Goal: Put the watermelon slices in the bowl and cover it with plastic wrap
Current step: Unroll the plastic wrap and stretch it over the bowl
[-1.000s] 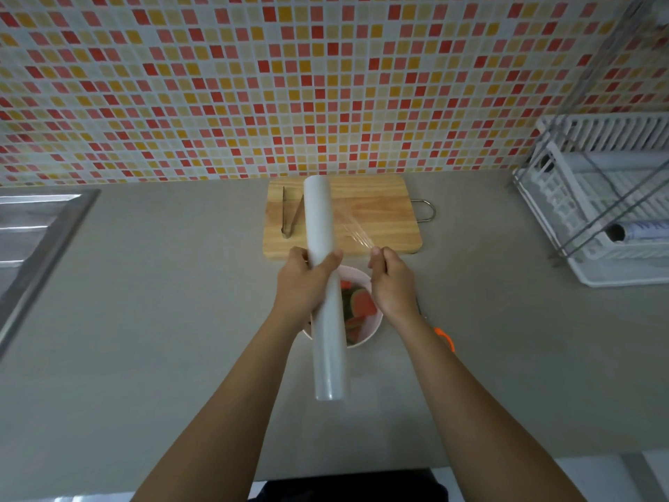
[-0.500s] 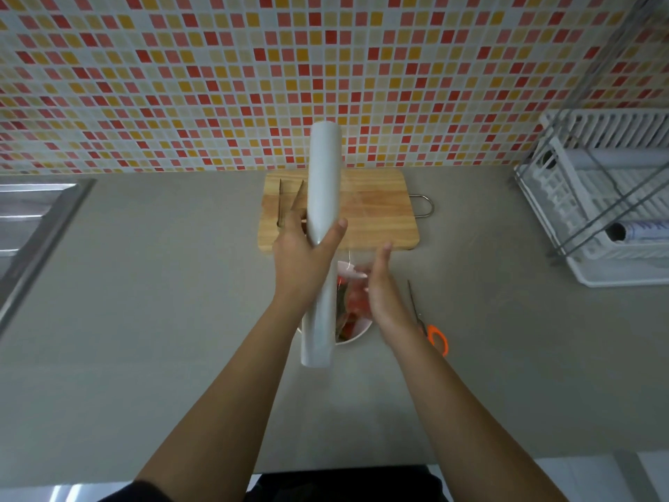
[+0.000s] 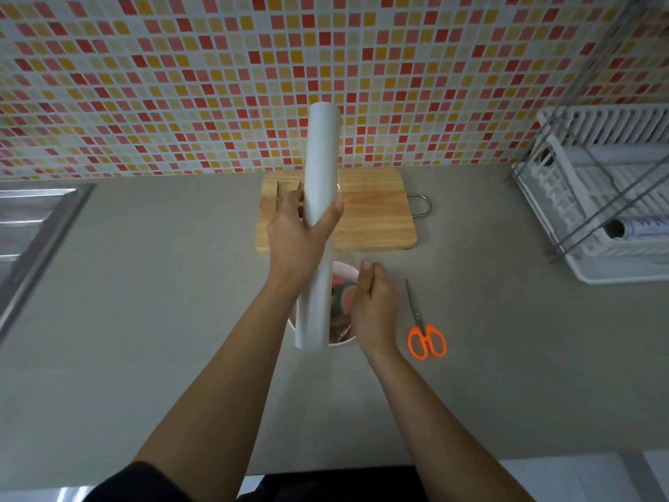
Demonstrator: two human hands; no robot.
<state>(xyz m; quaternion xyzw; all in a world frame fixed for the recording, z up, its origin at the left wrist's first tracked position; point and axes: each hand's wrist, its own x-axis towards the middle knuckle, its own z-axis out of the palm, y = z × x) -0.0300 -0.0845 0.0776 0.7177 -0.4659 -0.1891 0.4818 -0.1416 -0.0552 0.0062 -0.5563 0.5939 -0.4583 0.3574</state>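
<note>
— Raised since a second ago, the plastic wrap roll point(image 3: 320, 219) stands upright in the left hand point(image 3: 298, 235), clenched round its middle.

— And the right hand point(image 3: 373, 306)?

— Pinching the film edge above the bowl point(image 3: 344, 271) of watermelon slices point(image 3: 342, 300) on the surface point(image 3: 144, 320). Film is light and clingy; hold its edge.

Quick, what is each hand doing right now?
Left hand: closed around the plastic wrap roll.
Right hand: fingers pinched together over the bowl; whether they hold film cannot be told.
</note>
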